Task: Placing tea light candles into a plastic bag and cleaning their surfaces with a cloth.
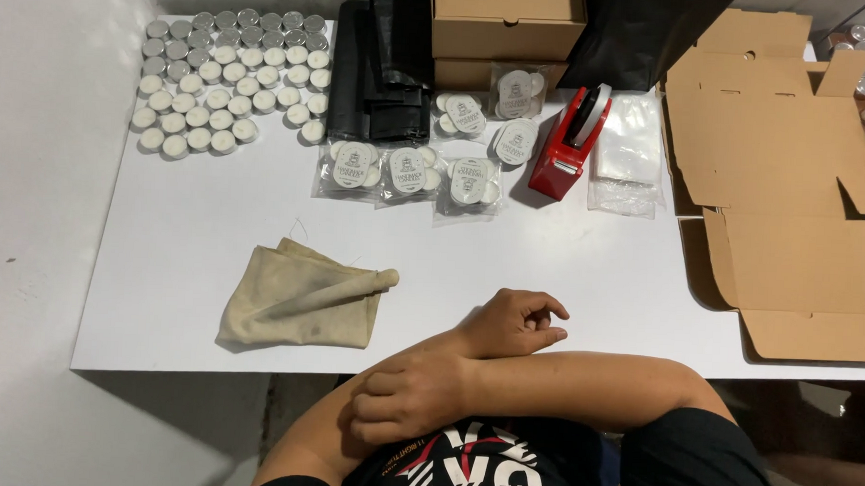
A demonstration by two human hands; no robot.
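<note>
Tealight candles are sealed in clear packets (408, 171) at mid-table, behind a beige cloth (301, 296); loose tealights (229, 78) are ranked at the far left corner. Closed cardboard boxes (506, 30) are stacked at the back, beside a red tape dispenser (570, 142) and flattened cartons (780, 169). On the white table (604, 268) (walls pale), the right hand (514, 323) is loosely curled, empty. The left hand (410, 394) is laid open across the right forearm.
</note>
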